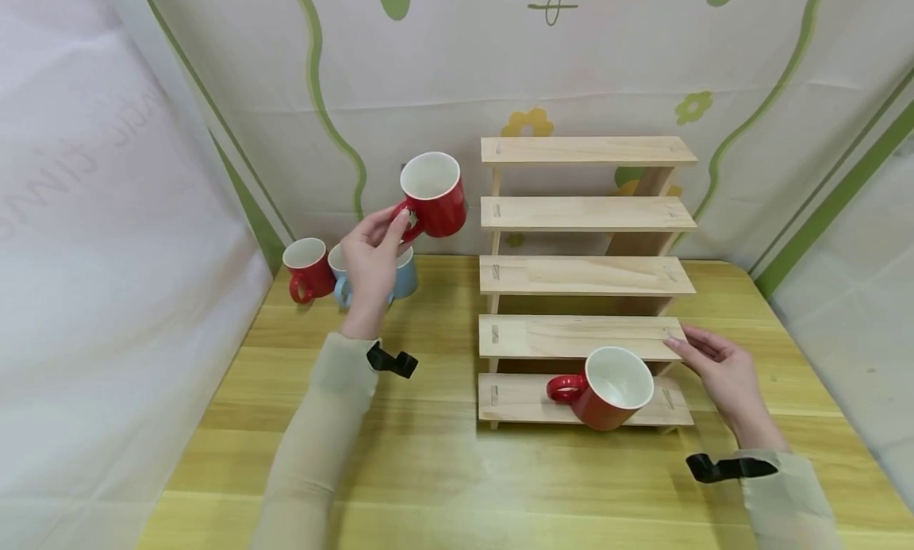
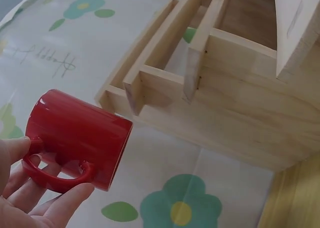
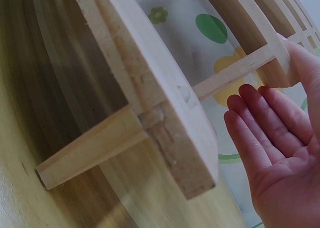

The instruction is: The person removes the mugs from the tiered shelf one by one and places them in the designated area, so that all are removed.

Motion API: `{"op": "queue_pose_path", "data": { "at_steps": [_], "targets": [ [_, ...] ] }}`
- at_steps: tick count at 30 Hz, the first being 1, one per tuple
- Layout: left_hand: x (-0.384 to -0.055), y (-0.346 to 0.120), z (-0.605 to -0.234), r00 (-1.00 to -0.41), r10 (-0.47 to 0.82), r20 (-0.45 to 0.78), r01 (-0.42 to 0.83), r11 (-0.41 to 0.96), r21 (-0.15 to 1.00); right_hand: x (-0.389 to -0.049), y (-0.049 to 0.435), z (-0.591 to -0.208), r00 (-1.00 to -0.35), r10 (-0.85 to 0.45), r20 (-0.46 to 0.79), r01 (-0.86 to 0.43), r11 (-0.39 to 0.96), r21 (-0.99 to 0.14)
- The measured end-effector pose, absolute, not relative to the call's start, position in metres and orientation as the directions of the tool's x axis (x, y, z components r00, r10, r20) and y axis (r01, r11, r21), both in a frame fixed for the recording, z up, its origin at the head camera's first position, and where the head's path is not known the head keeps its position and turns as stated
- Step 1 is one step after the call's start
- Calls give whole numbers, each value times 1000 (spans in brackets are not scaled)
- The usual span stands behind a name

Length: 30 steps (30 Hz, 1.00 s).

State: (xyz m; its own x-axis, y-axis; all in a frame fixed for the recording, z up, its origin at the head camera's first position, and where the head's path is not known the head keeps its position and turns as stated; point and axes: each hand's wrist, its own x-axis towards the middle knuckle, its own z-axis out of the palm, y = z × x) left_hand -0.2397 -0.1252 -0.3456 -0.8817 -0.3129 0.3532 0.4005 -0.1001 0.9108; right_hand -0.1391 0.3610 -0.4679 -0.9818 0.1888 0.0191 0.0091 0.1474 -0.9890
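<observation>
My left hand [image 1: 371, 256] pinches a red mug [image 1: 441, 205] with a white inside by its handle. The mug is in the air, left of a stepped wooden shelf rack [image 1: 585, 276]; in the left wrist view the same red mug [image 2: 77, 135] tilts with its handle toward the fingers. My right hand [image 1: 724, 375] grips the right end of the second-lowest plank, thumb on top. In the right wrist view the fingers of the right hand [image 3: 280, 138] lie below that plank's end. Another red mug [image 1: 600, 403] sits at the lowest plank, handle to the left.
At the table's back left stand a red mug [image 1: 309, 274] and light blue mugs [image 1: 405, 274], partly hidden behind my left hand. The wooden table [image 1: 421, 463] carries the rack. A printed white cloth [image 1: 250, 66] hangs behind and along both sides.
</observation>
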Motion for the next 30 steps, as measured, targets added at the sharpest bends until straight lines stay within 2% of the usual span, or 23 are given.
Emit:
{"op": "queue_pose_path", "data": {
  "at_steps": [6,16,23,30],
  "targets": [
    [-251,-121,-358,-880,-331,341,399,-126,908,-139,360,-467,-982,186,14,11,134,-991],
    [-262,-116,-398,-884,-365,292,327,-36,944,-139,360,-466,-981,192,16,14,155,-988],
    [-264,-112,-422,-893,-393,218,270,-81,959,-139,359,-467,-979,202,20,10,145,-989],
    [-264,-111,-446,-891,-407,201,239,-43,970,-139,359,-466,-979,204,15,18,162,-987]
  ]
}}
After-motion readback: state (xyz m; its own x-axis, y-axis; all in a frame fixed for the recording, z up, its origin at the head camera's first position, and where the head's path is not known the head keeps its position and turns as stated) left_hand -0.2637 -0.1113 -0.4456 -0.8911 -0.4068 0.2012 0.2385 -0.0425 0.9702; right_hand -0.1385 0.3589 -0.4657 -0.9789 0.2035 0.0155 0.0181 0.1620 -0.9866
